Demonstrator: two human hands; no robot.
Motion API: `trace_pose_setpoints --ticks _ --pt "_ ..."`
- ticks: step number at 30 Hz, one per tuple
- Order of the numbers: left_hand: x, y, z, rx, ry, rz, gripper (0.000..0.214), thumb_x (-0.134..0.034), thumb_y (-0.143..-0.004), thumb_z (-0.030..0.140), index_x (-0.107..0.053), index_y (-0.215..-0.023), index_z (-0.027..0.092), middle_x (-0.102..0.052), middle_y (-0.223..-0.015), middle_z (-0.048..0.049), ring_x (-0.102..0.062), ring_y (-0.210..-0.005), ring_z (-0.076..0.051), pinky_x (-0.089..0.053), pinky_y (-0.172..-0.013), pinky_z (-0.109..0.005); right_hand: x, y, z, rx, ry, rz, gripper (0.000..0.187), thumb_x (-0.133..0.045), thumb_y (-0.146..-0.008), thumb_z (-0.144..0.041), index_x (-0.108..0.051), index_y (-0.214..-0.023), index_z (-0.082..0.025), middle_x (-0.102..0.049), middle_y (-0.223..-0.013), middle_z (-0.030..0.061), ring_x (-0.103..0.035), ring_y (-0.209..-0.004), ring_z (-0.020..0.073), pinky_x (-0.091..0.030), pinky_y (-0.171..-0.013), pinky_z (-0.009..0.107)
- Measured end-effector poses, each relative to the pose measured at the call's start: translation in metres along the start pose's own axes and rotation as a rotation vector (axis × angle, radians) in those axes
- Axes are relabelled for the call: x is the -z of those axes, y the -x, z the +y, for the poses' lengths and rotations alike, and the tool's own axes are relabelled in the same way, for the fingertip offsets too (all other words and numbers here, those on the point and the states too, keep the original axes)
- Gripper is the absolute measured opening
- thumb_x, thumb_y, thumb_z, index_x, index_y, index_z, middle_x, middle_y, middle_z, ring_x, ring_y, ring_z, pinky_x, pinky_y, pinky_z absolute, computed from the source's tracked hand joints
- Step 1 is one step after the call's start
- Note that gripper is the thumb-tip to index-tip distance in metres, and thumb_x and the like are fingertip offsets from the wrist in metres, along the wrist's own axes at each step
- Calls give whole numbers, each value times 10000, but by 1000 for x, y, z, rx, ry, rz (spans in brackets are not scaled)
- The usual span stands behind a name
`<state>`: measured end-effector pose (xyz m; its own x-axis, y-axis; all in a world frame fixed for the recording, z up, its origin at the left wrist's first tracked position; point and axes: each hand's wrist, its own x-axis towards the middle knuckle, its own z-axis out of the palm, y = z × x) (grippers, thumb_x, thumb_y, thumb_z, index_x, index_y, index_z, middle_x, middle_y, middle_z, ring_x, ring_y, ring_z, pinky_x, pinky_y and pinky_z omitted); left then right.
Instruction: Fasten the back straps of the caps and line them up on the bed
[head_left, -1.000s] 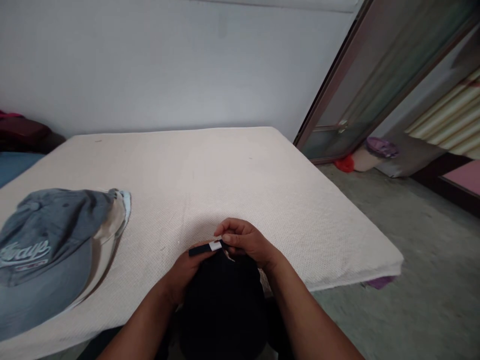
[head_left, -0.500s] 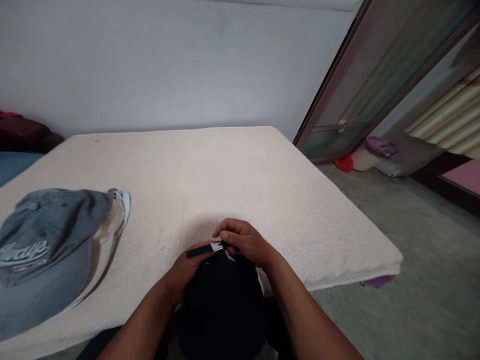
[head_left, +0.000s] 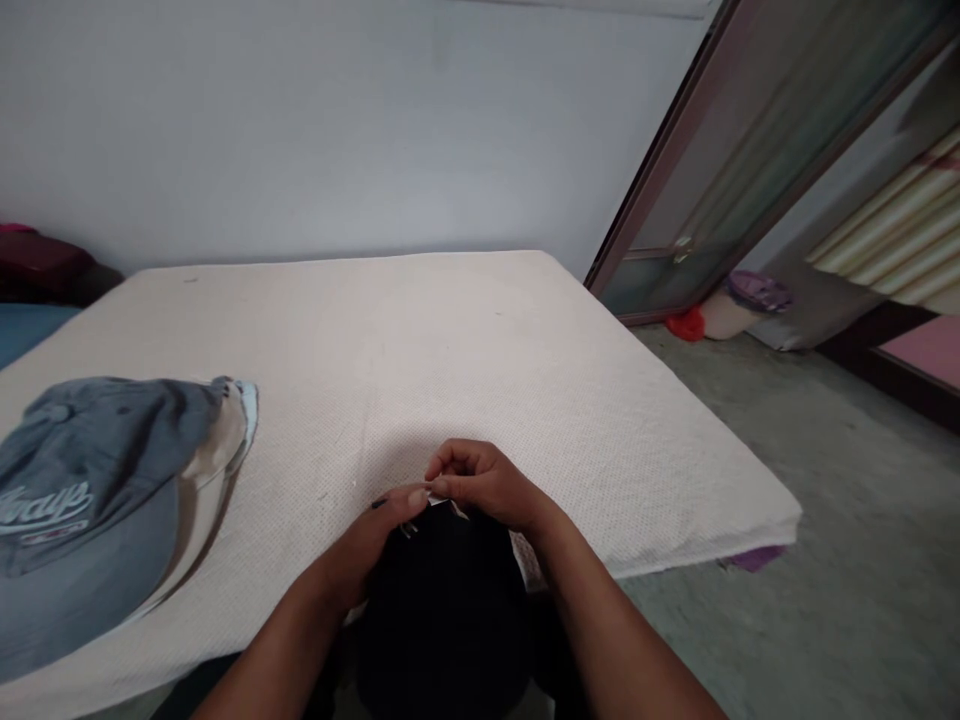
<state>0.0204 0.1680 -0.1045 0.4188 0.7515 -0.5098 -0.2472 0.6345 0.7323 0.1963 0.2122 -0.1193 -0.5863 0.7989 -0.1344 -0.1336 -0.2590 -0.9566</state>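
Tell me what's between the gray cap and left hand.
In the head view, a cream cap shows past the gray cap, then white cover up to the left hand.

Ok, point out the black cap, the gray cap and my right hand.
Black cap (head_left: 446, 610), head view, on its crown.
Gray cap (head_left: 112, 465), head view, on its crown.
Right hand (head_left: 491, 488), head view, near the thumb's base.

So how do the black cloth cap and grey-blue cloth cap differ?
The left hand and right hand hold the black cloth cap; neither touches the grey-blue cloth cap. The black one shows no lettering; the grey-blue one bears white script. Both have rounded crowns.
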Motion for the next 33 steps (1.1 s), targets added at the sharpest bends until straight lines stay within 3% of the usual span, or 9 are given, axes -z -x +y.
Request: trace_pose_setpoints --ticks 4,12,14,20,26,33 --pt "-4 0 2 113 -2 180 311 -636 -766 442 -736 -778 148 -691 -657 -52 -591 -600 -162 -442 -597 -266 -1 -1 1 -10 -98 -31 134 -684 -737 -260 -618 -811 -169 -524 -567 -68 -389 -426 38 -284 -425 176" --pt "-3 -2 2 145 29 235 318 -681 -729 443 -732 -808 139 -725 -711 -81 -629 -597 -182 -465 -602 -282 -2 -3 3 -9 -191 -10 205 -707 -710 -311 -614 -812 -159 -545 -603 -50 -376 -438 39 -254 -415 179" --pt "-2 -2 2 135 46 230 304 -690 -726 432 -727 -814 144 -721 -703 -74 -636 -611 -186 -472 -618 -286 -1 -4 3 -14 -198 -9 204 -705 -714 -311 -611 -812 -159 -518 -574 -59 -357 -431 37 -242 -412 176" --pt "-5 -2 2 36 111 67 228 -670 -763 348 -708 -857 144 -705 -709 -58 -622 -612 -162 -469 -627 -270 2 -2 3 -12 -216 -13 162 -680 -748 -289 -605 -825 -167 -463 -540 -72 -351 -437 41 -233 -410 165" --pt "-6 -3 3 13 224 21 173 -698 -740 284 -651 -644 148 -583 -514 18 -508 -439 -88 -448 -552 -231 4 1 0 -42 -219 -45 208 -676 -761 -336 -603 -853 -164 -518 -614 -46 -374 -450 42 -231 -413 171" --pt "7 4 22 78 458 156 201 -665 -751 324 -634 -645 156 -595 -514 10 -556 -468 -106 -473 -529 -227 9 12 -3 -106 -199 -61 328 -628 -797 -447 -653 -942 -155 -575 -775 14 -502 -650 91 -386 -590 209"
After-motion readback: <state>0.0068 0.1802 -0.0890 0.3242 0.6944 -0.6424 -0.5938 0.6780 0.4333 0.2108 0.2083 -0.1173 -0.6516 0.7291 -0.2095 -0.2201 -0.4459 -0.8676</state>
